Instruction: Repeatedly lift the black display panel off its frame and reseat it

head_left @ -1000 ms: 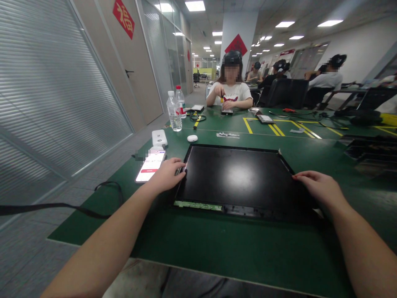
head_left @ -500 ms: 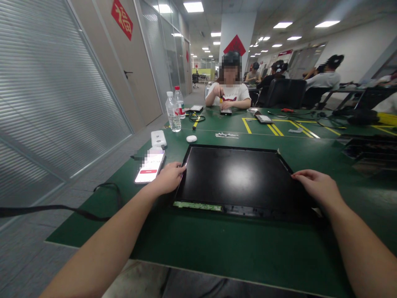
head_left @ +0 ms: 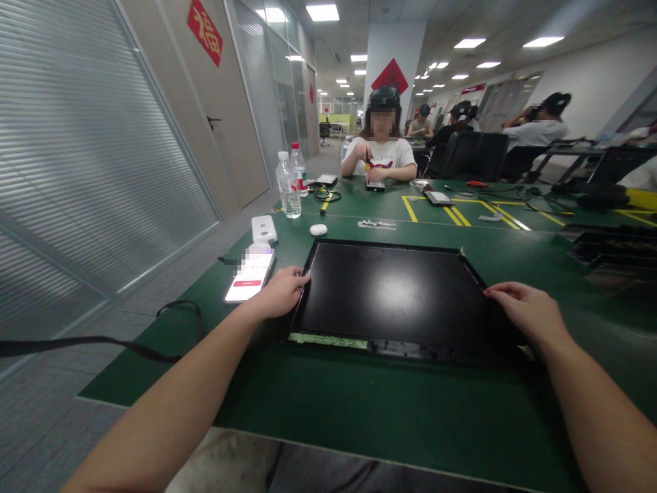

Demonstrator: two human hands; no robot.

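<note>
A black flat display panel lies face up on the green tabletop in front of me. Along its near edge runs a green circuit strip, on the left half. My left hand grips the panel's left edge, thumb on the rim and fingers curled around the side. On the opposite side, my right hand pinches the right edge between thumb and fingers. The undersides of both grips are hidden. Just left of my left hand lies a lit phone.
A white power bank, a white earbud case and two water bottles stand beyond the phone. Dark stacked panels lie at the right. Across the green table, a co-worker holds a tool over a small device.
Both hands keep their hold on the panel's edges, and the panel stays where it was. The whole view has shifted very slightly.
</note>
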